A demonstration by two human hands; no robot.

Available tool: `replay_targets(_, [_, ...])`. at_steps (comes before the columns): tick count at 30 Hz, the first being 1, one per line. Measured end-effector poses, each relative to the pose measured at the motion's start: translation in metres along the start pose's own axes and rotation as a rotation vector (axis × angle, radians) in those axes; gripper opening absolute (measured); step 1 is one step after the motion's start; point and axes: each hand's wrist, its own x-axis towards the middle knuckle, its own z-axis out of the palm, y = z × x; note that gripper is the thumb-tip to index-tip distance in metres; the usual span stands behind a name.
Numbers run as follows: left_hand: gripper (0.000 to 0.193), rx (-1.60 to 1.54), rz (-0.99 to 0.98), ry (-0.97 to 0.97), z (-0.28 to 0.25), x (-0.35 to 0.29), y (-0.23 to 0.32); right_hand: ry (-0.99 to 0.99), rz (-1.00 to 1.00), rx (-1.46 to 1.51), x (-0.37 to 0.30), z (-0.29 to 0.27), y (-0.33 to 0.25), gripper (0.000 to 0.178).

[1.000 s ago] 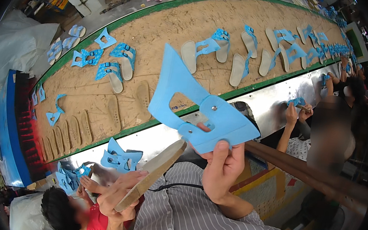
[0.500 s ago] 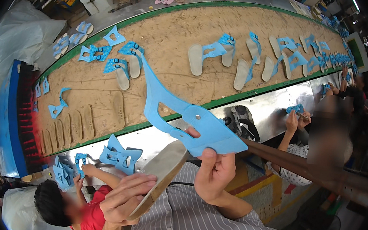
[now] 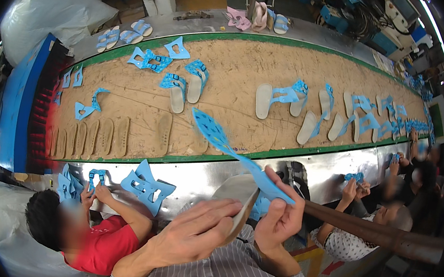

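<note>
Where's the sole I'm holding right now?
In the head view, the sole is in your left hand, just below centre, close beside the blue strap piece in your right hand.

Brown beam [image 3: 373, 231] blocks rightward (room above belt [image 3: 228, 69]).

A bare left hand [image 3: 197, 229] is gripping a flat grey-beige sandal sole [image 3: 236, 187] while a bare right hand [image 3: 278, 218] is pinching a blue, partly patterned strap piece [image 3: 213, 131].
The strap piece is slanting up and leftward from the right hand, passing just beside the sole's tilted edge. Beyond, slim brown soles [image 3: 106, 135] are lying in a row on a long tan surface [image 3: 229, 59] with green edging; at left, a co-worker in a red shirt [image 3: 110, 240] is handling a small blue strap [image 3: 97, 172].
</note>
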Motion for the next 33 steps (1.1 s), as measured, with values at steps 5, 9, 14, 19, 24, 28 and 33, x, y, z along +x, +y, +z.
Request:
replay_targets(5, [0.03, 0.002, 0.018, 0.027, 0.0, 0.001, 0.001, -0.088, -0.058, -0.115, -0.003, 0.003, -0.012, 0.031])
replay_targets(9, [0.035, -0.002, 0.001, 0.013, -0.003, -0.003, 0.0, -0.153, -0.119, -0.086, -0.004, 0.01, -0.014, 0.027])
replay_targets(14, [0.035, -0.116, -0.05, 0.062, -0.009, -0.008, -0.006, -0.258, -0.215, -0.077, 0.004, 0.014, -0.019, 0.024])
replay_targets(19, [0.024, -0.134, -0.082, 0.172, -0.015, -0.011, -0.012, -0.361, -0.368, -0.173, 0.016, 0.023, -0.026, 0.04])
replay_targets(24, [0.022, -0.114, -0.197, 0.218, -0.019, -0.017, -0.02, -0.439, -0.569, -0.48, 0.02, 0.031, -0.034, 0.039])
replay_targets(28, [0.023, 0.012, -0.346, 0.303, -0.011, -0.024, -0.028, -0.513, -0.483, -0.584, 0.021, 0.039, -0.036, 0.046])
replay_targets(33, [0.021, 0.114, -0.637, 0.446, -0.002, -0.009, -0.035, -0.455, -0.443, -0.34, 0.014, 0.08, -0.008, 0.063])
